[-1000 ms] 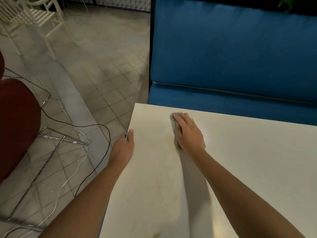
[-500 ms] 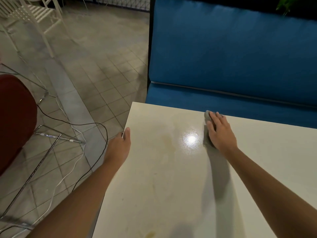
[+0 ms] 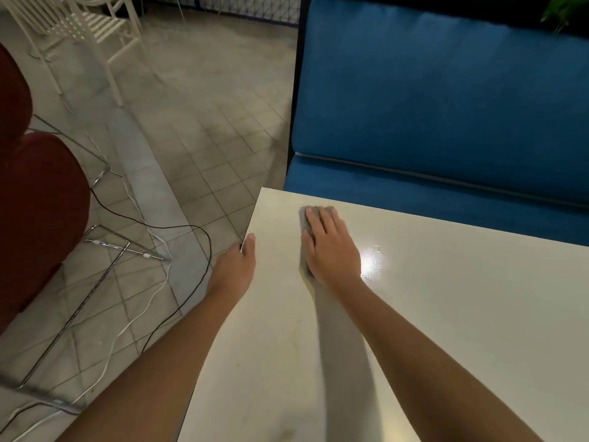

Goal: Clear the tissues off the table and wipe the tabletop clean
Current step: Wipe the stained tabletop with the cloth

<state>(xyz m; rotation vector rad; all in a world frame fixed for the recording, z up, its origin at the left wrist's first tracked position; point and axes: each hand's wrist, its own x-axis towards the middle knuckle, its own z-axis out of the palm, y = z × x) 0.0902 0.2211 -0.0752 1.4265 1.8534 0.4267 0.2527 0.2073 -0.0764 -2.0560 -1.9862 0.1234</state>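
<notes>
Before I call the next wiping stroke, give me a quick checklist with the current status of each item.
1. Cloth under the right hand: ok, the hand lies flat on it.
2. Left hand steadying the table: ok, it holds the left edge with the thumb on top.
3. Tissues off the tabletop: ok in the part in view; beyond it, cannot tell.
4. Path to the right free: ok, nothing lies there.
5. Surface clean: not ok, a faint yellowish smudge shows near the bottom.

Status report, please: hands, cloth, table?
Right hand flat on grey cloth, near table far-left corner. Left hand grips table edge. Nothing in the way seen.
</notes>
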